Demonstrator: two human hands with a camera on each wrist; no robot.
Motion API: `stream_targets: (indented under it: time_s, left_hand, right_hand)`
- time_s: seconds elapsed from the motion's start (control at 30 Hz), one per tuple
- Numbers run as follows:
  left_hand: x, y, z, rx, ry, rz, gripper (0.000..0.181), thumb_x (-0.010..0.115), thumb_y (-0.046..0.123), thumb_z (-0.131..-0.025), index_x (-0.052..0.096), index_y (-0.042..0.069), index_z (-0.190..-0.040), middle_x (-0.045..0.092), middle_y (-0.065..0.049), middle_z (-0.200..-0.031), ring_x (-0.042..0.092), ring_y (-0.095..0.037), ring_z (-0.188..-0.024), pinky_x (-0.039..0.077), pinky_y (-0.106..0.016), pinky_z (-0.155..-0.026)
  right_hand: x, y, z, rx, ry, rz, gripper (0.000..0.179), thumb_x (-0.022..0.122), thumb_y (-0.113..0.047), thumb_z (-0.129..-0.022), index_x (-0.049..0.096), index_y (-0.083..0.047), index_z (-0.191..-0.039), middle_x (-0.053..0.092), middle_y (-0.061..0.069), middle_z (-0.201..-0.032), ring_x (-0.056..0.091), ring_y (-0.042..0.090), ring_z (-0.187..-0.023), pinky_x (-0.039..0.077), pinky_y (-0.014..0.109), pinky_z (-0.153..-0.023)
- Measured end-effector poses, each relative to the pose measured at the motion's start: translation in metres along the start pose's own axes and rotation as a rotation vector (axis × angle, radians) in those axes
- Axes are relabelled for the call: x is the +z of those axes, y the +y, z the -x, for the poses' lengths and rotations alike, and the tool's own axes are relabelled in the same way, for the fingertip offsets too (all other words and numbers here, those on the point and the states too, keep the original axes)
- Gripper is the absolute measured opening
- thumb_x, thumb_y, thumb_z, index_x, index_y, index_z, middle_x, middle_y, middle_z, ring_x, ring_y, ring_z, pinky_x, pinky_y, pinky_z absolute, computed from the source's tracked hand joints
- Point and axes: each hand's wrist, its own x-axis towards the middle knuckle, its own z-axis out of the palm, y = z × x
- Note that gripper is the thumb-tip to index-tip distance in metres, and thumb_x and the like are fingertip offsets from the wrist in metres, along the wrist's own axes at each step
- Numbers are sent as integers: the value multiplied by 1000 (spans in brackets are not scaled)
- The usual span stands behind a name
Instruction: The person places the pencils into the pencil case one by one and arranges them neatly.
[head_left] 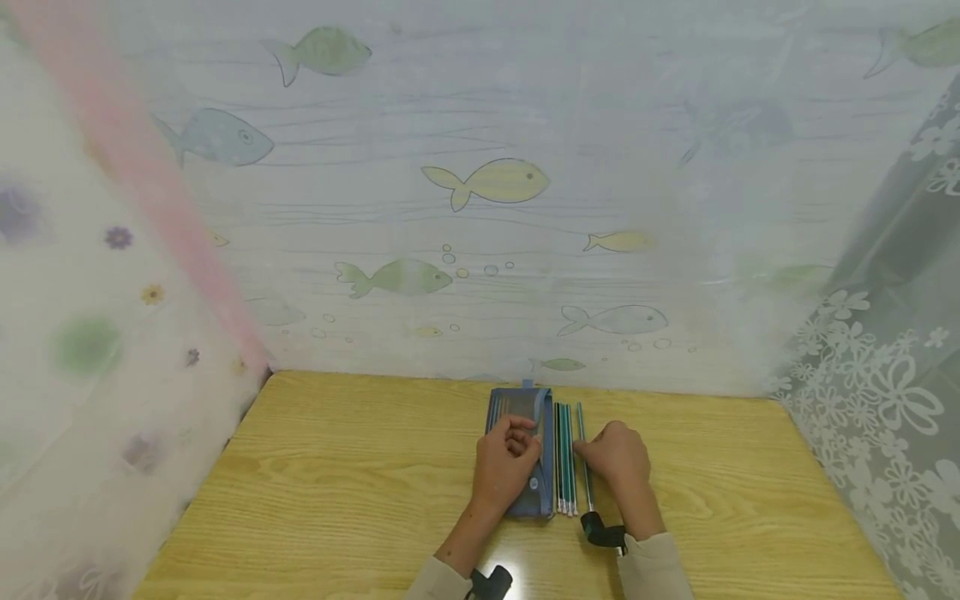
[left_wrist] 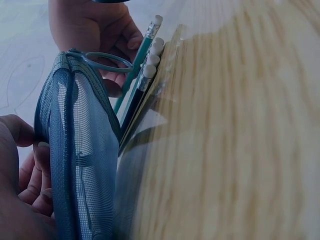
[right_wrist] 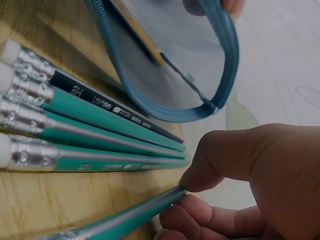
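A blue mesh zip pouch (head_left: 534, 502) lies lengthwise on the table, its zipped mouth gaping in the right wrist view. My left hand (head_left: 502, 467) is over the pouch, thumb and fingers pinching its rim (left_wrist: 42, 112). To the right of the pouch, several pencils (head_left: 565, 458) lie side by side, green ones and a black one (right_wrist: 100, 97), with white erasers toward me. My right hand (head_left: 618, 458) pinches a single green pencil (right_wrist: 132, 210) between thumb and fingers, just right of that row. Inside the pouch, a yellow-orange pencil-like stick (right_wrist: 142, 35) shows.
The wood-grain table (head_left: 360, 467) meets a fish-patterned curtain (head_left: 450, 333) at its far edge. Flowered sheeting (head_left: 150, 350) hangs on the left, and white lace (head_left: 885, 400) on the right. Black wrist mounts (head_left: 597, 531) sit at both wrists.
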Motion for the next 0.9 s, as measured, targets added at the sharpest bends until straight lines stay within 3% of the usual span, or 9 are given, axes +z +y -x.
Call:
stream_targets:
  time_s: [0.23,0.5,0.73,0.9]
  left_hand:
    - [-1,-6,-2,32,2,-1,15,77,9,-95,72,9,-110,71,0,-81,63,-7,-64,52,-22,-58]
    - [-3,-9,-4,34,-6,0,15,77,8,-95,72,11,-110,72,2,-81,64,-6,-64,52,-23,-59]
    - [-4,-13,-6,18,0,-7,16,77,8,-94,72,12,-109,71,3,-80,63,-6,-63,52,-23,-57]
    - [-4,-15,-7,-2,-3,-3,16,77,9,-94,73,13,-109,71,4,-81,63,-5,-63,51,-22,-58]
  right_hand:
    - [-2,-2,1,-17,-8,-31,42,77,-31,-86,65,-9,-53,57,-1,-53,50,16,-51,35,28,-46]
    - [3,-7,-2,-80,-9,-135,48,75,-26,-88,54,-15,-46,50,-6,-44,42,13,-43,31,27,-46]
    - [5,-14,-1,-91,-24,-230,28,73,-19,-89,75,-4,-66,69,4,-57,64,18,-53,46,30,-52]
    - [9,-18,-1,-97,-34,-257,26,74,-19,-91,78,-2,-72,72,9,-62,69,22,-57,51,31,-55]
